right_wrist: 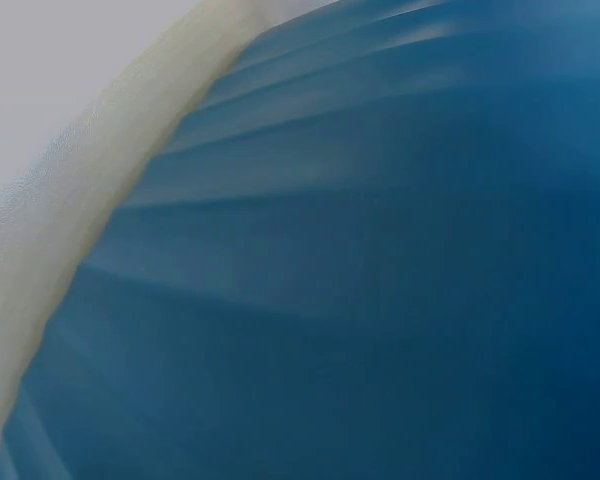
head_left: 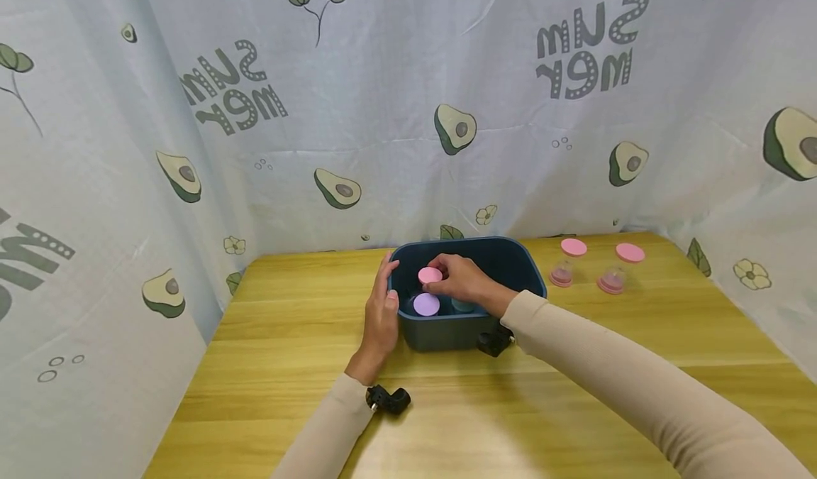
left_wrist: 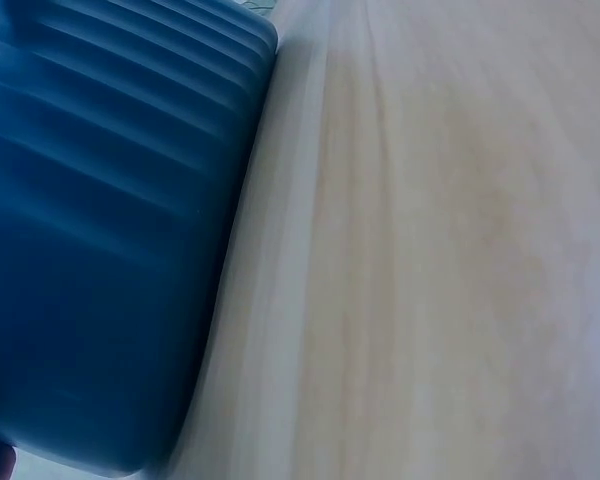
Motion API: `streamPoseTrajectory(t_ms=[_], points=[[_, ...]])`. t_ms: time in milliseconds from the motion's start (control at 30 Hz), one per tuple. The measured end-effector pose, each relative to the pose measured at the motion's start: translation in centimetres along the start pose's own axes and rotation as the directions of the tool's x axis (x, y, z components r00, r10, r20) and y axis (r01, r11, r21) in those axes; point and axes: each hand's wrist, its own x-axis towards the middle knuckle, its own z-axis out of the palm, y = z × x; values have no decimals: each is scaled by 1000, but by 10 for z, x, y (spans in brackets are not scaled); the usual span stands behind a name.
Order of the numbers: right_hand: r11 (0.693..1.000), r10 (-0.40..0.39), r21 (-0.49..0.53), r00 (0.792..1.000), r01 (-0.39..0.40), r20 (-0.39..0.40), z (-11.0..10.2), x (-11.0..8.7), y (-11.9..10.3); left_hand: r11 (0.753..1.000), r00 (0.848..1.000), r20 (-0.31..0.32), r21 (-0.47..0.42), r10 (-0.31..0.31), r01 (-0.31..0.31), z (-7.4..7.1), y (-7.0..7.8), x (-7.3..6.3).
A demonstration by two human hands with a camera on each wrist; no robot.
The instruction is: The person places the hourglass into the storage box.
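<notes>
A dark blue bin (head_left: 440, 333) with ribbed sides stands on the table, and its wall (left_wrist: 100, 230) fills much of the left wrist view. My right hand (head_left: 464, 278) reaches into it, pinching a pink-capped sand timer (head_left: 430, 274) near the left end; the timer's lower part is hidden. Just below that one, a purple-capped sand timer (head_left: 426, 304) sits inside the bin. A bluish round top (head_left: 462, 306) shows partly under my right hand. With fingers extended, my left hand (head_left: 381, 319) rests against the bin's left side.
Two pink sand timers, a nearer one (head_left: 613, 279) and a farther one (head_left: 562, 274), stand upright right of the bin. The wooden table (head_left: 287, 358) ends at a printed curtain (head_left: 396, 110). In the right wrist view, the sleeve (right_wrist: 100, 170) lies beside the bin's blue wall (right_wrist: 330, 300).
</notes>
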Motion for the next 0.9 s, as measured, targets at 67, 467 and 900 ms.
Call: streamPoseTrajectory(t_ms=[67, 467, 900], points=[[1000, 9, 2, 1000, -9, 4, 0, 1, 0, 1000, 1000, -1, -1, -1, 1, 0, 1, 0], [1000, 12, 14, 1000, -12, 7, 2, 1, 1, 1000, 1000, 11, -10, -27, 27, 0, 2, -1], [999, -8, 40, 1000, 8, 8, 3, 0, 1, 1000, 1000, 6, -6, -10, 10, 1, 0, -1]])
